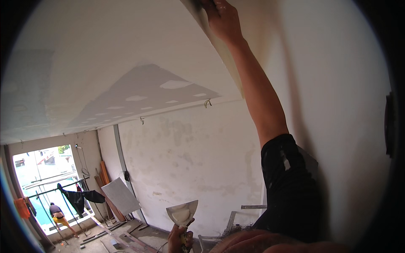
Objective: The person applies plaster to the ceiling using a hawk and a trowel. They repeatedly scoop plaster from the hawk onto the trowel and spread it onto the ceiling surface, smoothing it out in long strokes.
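Near the seam between the ceiling [105, 33] and the right-hand wall [346, 105], in the head view, the right hand [220, 19] is at the end of a raised arm, nearly straight at the elbow and bare below a short black sleeve [287, 177]. Its fingers bend toward a dark object [196, 4] cut off by the upper edge of the view; I cannot tell what it is or whether the hand is closed on it.

The left hand [179, 239] is low, at the lower edge of the view, its fingers wrapped around the handle of a wide-bladed putty knife [170, 211]. The knife stands roughly upright, blade uppermost, with a mound of pale putty [181, 216] on the blade. Behind it is the blotchy far wall [202, 156].

On the ceiling, a grey area [139, 86] carries several white patches, and 2 bunches of wire hang near the far wall's upper edge. Near that wall's left end, a grey board [121, 196] leans beside wooden planks [103, 177]. Further left, a co-worker [58, 213] in yellow shorts bends over before the bright window opening [46, 162].
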Demonstrator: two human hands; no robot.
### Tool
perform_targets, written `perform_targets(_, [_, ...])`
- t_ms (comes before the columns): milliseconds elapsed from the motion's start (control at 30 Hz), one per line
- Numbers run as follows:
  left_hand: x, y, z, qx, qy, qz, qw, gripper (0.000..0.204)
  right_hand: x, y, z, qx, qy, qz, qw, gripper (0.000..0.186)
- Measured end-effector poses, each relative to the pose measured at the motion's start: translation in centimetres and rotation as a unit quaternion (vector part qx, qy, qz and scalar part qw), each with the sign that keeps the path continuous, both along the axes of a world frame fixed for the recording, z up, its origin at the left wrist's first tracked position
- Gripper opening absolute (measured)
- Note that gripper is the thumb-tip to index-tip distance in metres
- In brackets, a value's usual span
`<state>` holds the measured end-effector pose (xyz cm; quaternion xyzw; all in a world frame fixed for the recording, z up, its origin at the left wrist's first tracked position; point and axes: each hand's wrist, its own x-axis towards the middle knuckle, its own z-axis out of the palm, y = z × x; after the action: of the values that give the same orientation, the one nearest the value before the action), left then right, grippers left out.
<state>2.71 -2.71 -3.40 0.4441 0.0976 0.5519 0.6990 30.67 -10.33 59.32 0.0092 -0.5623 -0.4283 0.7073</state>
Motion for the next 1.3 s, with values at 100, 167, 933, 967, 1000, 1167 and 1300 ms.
perform_targets(100, [0.0,0.0,-0.1,-0.001,0.004,-0.001,1.0,0.08,-0.2,-0.6,-1.0,0.044,-0.036,0.01,0.998,0.034])
perform_targets(167, [0.0,0.1,0.0,-0.002,0.008,-0.002,1.0,0.08,-0.2,-0.7,-1.4,0.078,-0.079,0.027,0.993,0.034])
perform_targets(933, [-0.3,0.7,0.2,-0.004,0.034,0.004,0.999,0.081,1.2,-0.1,2.4,0.042,-0.016,0.035,0.998,0.031])
perform_targets(967, [-0.1,0.7,0.2,-0.004,0.035,0.002,0.999,0.081,1.0,-0.2,2.6,0.05,-0.025,0.024,0.998,0.032])
perform_targets(1000, [-0.1,0.8,0.2,-0.003,0.034,0.003,0.999,0.081,1.0,-0.2,2.8,0.049,-0.019,0.016,0.998,0.033])
perform_targets(1167, [0.1,0.7,0.1,-0.004,0.033,0.004,0.999,0.081,1.0,-0.5,3.1,0.038,-0.01,0.009,0.999,0.035])
perform_targets(1300, [0.1,0.5,0.0,-0.004,0.035,0.007,0.999,0.081,1.0,-0.2,3.3,0.048,-0.019,0.017,0.999,0.036])
